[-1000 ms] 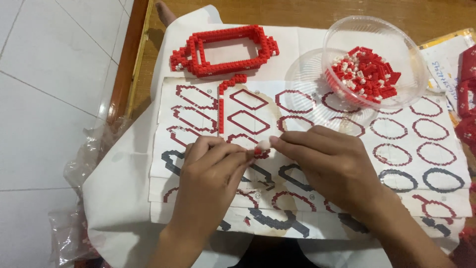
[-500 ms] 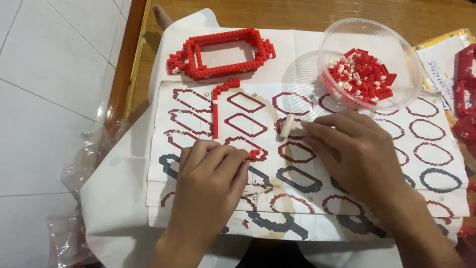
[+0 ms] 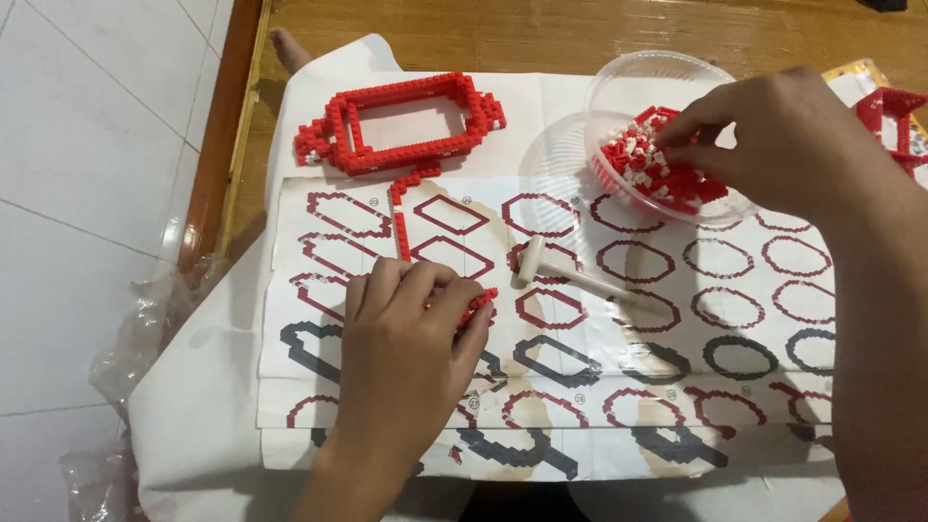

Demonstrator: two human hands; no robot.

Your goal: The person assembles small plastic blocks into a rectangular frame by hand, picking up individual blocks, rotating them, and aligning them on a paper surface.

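Observation:
My left hand [image 3: 411,333] rests on the printed pattern sheet [image 3: 677,319], its fingers pressing down the lower end of a thin red brick strip [image 3: 398,208] that runs up the sheet. My right hand [image 3: 773,140] reaches into a clear plastic bowl [image 3: 628,97], fingertips in the pile of small red and white bricks [image 3: 643,159]. A small white mallet-like tool [image 3: 561,273] lies loose on the sheet between my hands. A finished red brick frame [image 3: 406,124] lies above the sheet.
More red brick pieces [image 3: 894,121] lie at the right edge. White paper covers a wooden table [image 3: 483,34] whose left edge borders a white tiled floor [image 3: 87,145]. Crumpled clear plastic [image 3: 145,319] hangs at the left. A bare foot [image 3: 290,48] shows at the top.
My right hand has left the strip, dropped the white tool onto the sheet and moved up right into the bowl. My left hand stays on the strip.

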